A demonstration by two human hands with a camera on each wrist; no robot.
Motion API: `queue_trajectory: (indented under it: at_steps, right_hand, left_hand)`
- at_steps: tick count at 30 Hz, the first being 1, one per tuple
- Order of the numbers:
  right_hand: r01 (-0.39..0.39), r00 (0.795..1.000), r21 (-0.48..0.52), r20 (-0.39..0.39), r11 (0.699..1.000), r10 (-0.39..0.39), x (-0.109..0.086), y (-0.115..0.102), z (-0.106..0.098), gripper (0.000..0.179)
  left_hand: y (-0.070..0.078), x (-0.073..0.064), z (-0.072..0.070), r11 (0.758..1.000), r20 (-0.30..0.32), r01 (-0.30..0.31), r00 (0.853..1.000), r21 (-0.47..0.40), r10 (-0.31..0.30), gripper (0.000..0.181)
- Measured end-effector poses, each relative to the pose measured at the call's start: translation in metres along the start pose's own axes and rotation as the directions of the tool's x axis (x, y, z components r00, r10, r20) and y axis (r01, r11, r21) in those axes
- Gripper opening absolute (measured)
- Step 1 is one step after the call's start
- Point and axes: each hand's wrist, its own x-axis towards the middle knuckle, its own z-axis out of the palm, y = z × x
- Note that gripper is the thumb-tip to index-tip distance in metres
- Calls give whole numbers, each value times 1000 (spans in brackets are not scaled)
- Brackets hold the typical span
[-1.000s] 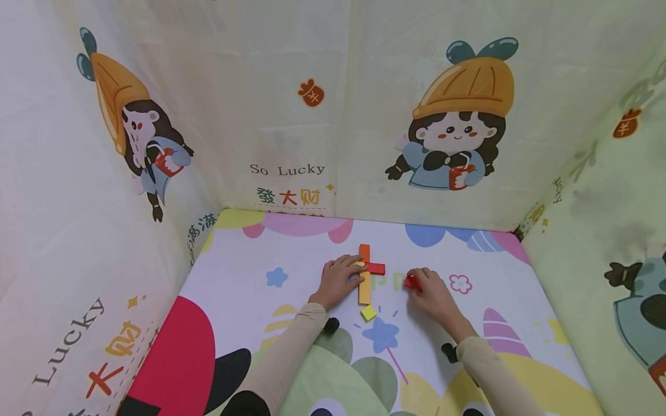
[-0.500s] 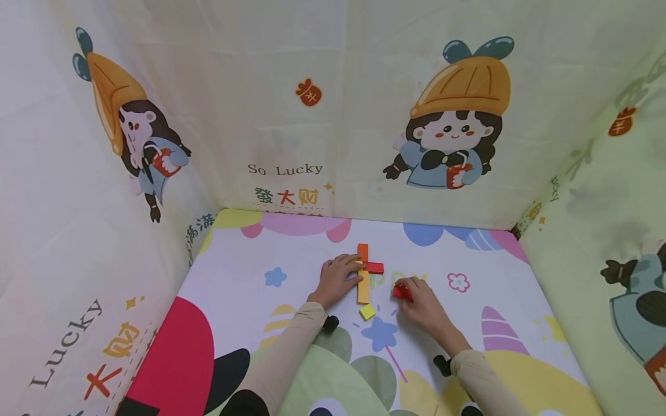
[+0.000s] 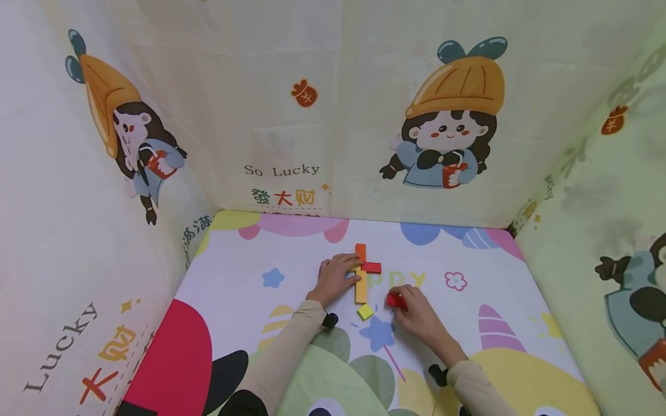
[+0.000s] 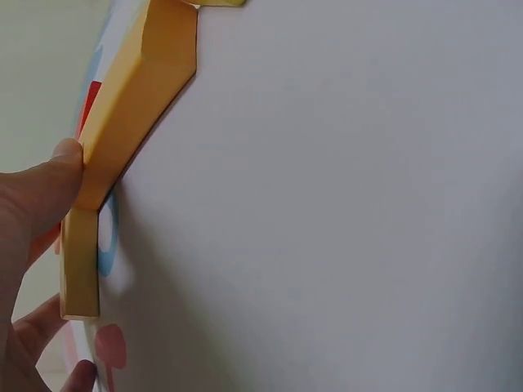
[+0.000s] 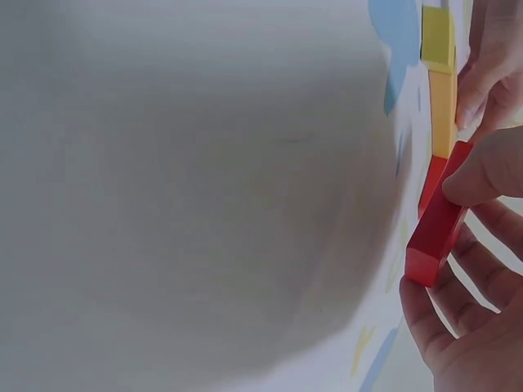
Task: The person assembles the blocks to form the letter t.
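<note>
Toy blocks lie in a cross on the printed mat: an orange block (image 3: pixel 361 252) at the far end, a red block (image 3: pixel 372 268) pointing right, and a long yellow-orange block (image 3: pixel 361 288) towards me. A small yellow block (image 3: pixel 365 312) sits by its near end, turned at an angle. My left hand (image 3: pixel 335 279) rests at the left of the cross, its thumb touching the long block (image 4: pixel 139 106); part of the cross is hidden beneath the fingers. My right hand (image 3: pixel 418 315) pinches a second red block (image 5: pixel 437 224) between thumb and fingers, right of the small yellow block.
The mat (image 3: pixel 307 237) carries printed shapes and letters. Cream fabric walls (image 3: pixel 359 138) with cartoon figures rise at the back and both sides.
My right hand has moved left and nearer to me, carrying the red block towards the small yellow block. My left hand stays at the cross. The head view has shifted slightly.
</note>
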Motion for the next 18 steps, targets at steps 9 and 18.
queue_trajectory:
  at_steps: [9, 18]
  right_hand:
    - [19, 1000, 6, 17, 1000, -19, -7, -6, 4, 42]
    - [9, 999, 28, 30, 1000, -10, -15, -11, 10, 43]
  left_hand:
    - [2, 3, -3, 995, 2, -33, 999, 98, 33, 50]
    - [8, 1, -4, 982, -41, -63, 997, 176, 71, 48]
